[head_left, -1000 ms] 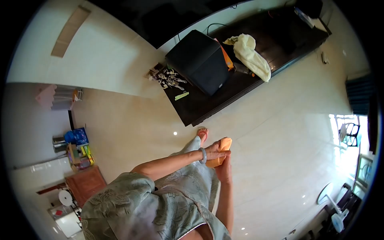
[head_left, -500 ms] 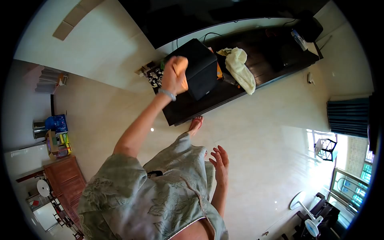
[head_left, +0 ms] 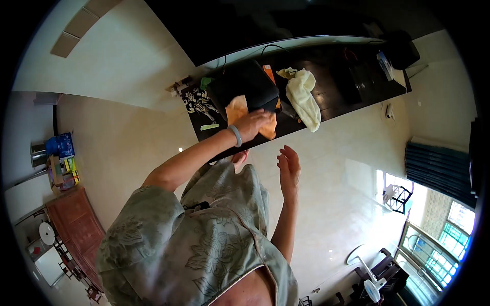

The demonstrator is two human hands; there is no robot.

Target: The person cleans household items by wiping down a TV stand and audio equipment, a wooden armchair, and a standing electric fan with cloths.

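Observation:
My left hand [head_left: 252, 126], with a bracelet at its wrist, is closed on an orange cloth [head_left: 237, 108] whose ends hang out on both sides. It presses the cloth to the front of a black box-shaped speaker [head_left: 240, 84]. The speaker stands on a dark low TV cabinet [head_left: 332, 97]. My right hand [head_left: 290, 166] hangs in the air before the cabinet, fingers apart and nothing in it. A pale yellow cloth [head_left: 305, 99] lies bunched on the cabinet, right of the speaker. Behind the speaker an orange item [head_left: 269, 74] partly shows.
A large dark TV screen [head_left: 286, 25] rises behind the cabinet. Small black-and-white items [head_left: 199, 104] and a green strip [head_left: 209, 126] lie at the cabinet's left end. A standing fan [head_left: 372, 285] is at lower right, and boxes [head_left: 61, 171] stand by the left wall.
My left hand has moved with the orange cloth from the speaker's upper left side down and right to its front. My right hand has risen slightly, and the view has shifted.

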